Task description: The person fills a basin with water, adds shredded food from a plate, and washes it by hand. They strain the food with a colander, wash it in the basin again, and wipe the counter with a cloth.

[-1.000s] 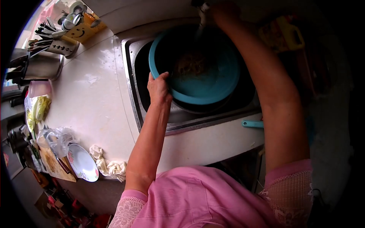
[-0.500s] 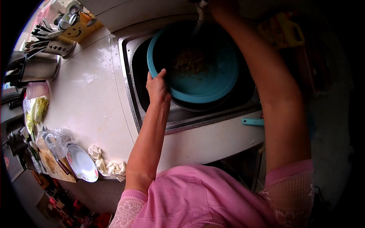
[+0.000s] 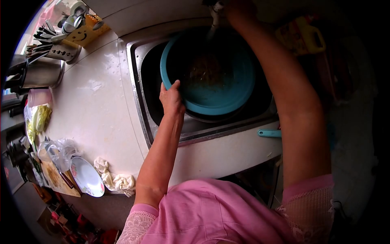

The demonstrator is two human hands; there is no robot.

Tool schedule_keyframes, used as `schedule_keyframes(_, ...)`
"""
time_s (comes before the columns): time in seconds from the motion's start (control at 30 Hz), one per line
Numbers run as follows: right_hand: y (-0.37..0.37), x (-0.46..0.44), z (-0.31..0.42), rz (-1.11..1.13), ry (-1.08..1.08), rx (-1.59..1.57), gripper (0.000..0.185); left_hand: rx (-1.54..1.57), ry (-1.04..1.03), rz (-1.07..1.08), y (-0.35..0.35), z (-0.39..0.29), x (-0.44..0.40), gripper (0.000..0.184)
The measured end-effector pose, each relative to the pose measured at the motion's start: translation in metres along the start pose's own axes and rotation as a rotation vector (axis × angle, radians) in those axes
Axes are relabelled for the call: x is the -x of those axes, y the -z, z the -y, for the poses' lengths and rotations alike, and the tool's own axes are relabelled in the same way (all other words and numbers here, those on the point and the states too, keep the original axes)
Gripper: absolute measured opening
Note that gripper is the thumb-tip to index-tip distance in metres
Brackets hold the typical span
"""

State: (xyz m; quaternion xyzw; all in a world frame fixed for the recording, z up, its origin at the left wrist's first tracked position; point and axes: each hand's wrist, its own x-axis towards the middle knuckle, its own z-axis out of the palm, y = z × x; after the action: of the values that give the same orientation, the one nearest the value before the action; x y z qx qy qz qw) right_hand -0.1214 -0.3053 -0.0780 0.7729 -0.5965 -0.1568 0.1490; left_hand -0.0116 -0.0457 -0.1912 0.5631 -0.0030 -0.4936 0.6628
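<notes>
A teal plastic basin sits in the metal sink, slightly tilted. My left hand grips its near-left rim, thumb over the edge and fingers curled underneath. Brownish shreds lie in the basin, apparently in shallow liquid; shadow hides their kind. Over the far side of the basin hangs a pale tap. My right hand reaches to the dark area beside the tap's base, where its fingers cannot be made out.
Left on the counter stand utensil holders, a steel pot and leafy vegetables. Nearer lie a cutting board, a knife, a plate and a cloth. A teal handle and a yellow jug are right.
The basin and my left hand have shifted slightly toward me and to the right. The shreds look darker and less distinct. My right hand stays by the tap.
</notes>
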Motion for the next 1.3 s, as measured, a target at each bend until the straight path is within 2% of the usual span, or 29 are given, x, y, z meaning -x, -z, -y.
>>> schedule_keyframes(0.2,-0.009,-0.004,0.000,-0.073,0.019,0.048,0.023,0.002,-0.007,-0.013,0.001,0.003,-0.001,0.018)
schedule_keyframes(0.33,-0.009,-0.008,0.001,-0.028,0.005,0.034,0.023,-0.009,0.002,-0.007,0.004,0.009,-0.006,0.016)
schedule_keyframes(0.4,-0.016,-0.017,0.002,-0.027,-0.091,-0.038,0.022,-0.004,0.011,-0.010,0.003,0.008,-0.005,0.015)
schedule_keyframes(0.57,-0.019,-0.020,0.001,-0.044,-0.100,-0.031,0.022,0.052,0.148,-0.012,0.004,0.012,-0.010,0.012)
schedule_keyframes(0.8,-0.017,-0.021,0.002,-0.022,-0.122,-0.050,0.021,0.089,0.152,0.016,0.003,0.011,-0.007,0.014)
schedule_keyframes(0.93,-0.012,-0.015,0.002,-0.025,-0.113,-0.032,0.022,0.110,0.155,0.024,0.002,0.011,-0.006,0.017)
schedule_keyframes(1.1,-0.012,-0.009,0.001,-0.083,0.013,0.066,0.022,0.130,0.162,0.025,0.001,0.009,-0.004,0.018)
schedule_keyframes(1.3,-0.013,-0.013,0.001,-0.049,-0.032,0.011,0.022,0.155,0.171,0.035,0.002,0.010,-0.005,0.019)
